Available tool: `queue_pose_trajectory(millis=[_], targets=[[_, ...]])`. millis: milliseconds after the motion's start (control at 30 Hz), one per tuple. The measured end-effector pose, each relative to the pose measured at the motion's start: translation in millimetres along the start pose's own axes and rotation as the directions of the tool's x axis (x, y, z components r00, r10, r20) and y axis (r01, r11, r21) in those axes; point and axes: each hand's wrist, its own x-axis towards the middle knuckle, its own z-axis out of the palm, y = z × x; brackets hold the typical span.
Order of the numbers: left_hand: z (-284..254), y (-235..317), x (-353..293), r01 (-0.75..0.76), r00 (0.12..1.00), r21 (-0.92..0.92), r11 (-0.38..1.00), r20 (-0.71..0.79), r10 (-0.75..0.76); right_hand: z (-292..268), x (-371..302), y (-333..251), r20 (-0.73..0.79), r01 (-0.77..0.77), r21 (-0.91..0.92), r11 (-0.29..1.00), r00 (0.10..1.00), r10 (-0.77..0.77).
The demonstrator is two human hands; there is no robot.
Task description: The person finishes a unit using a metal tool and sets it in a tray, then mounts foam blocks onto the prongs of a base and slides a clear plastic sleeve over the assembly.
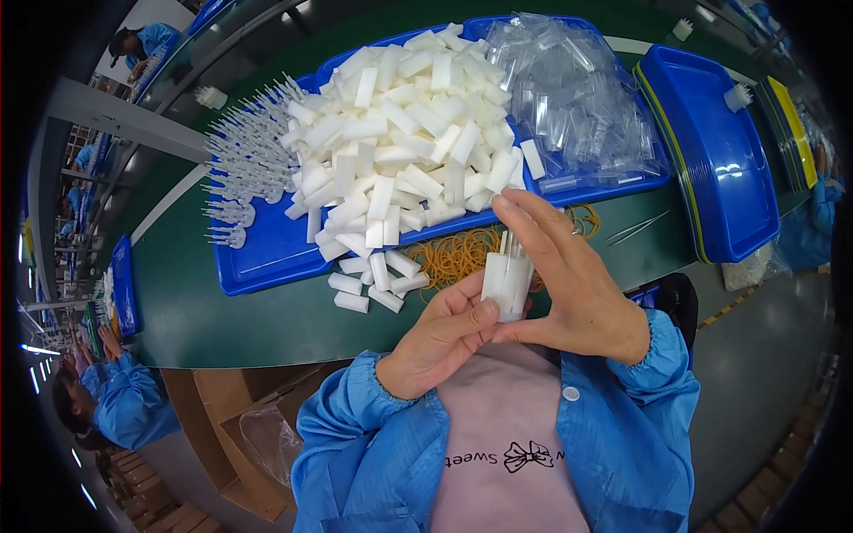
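Observation:
In front of my chest, my left hand (444, 336) is closed around a small upright bundle of white foam blocks (506, 286). Clear, thin pieces stick up from its top, and its lower end looks transparent. My right hand (582, 289) curves round the bundle's right side, fingers stretched apart above it and thumb near its base; whether it touches is hard to tell. Beyond the hands, a large heap of white foam blocks (400, 124) fills a blue tray (258, 271). Several loose blocks (351, 302) lie on the green table (222, 333).
Orange rubber bands (458, 258) lie by the tray's near edge. White pronged parts (249, 147) stand at the left. Clear plastic pieces (569, 107) fill another tray. Tweezers (638, 228) lie near stacked blue trays (711, 151). A cardboard box (213, 417) stands below; a co-worker (129, 400) sits left.

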Motion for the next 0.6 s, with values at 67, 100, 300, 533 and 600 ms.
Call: queue_pose_trajectory(millis=[67,100,300,533,600], targets=[[-1,-3,-1,-0.003,1.0,-0.029,1.0,-0.004,0.003,0,1,-1,0.01,0.002,0.01,1.0,1.0,-0.002],[-2,-4,-1,-0.006,1.0,-0.04,0.999,0.003,0.006,0,1,-1,0.01,0.001,0.011,1.0,1.0,-0.001],[0,-7,0,-0.031,1.0,-0.088,0.996,0.0,0.032,6,-1,4,-0.092,0.071,0.03,0.997,0.993,-0.068],[-2,-5,-1,-0.098,0.995,-0.103,0.99,0.024,0.101,9,0,3,-0.054,0.132,-0.012,0.991,0.99,-0.132],[-2,-5,-1,-0.103,0.995,-0.105,0.989,0.006,0.104,10,-1,5,-0.053,0.153,-0.041,0.987,0.987,-0.155]])
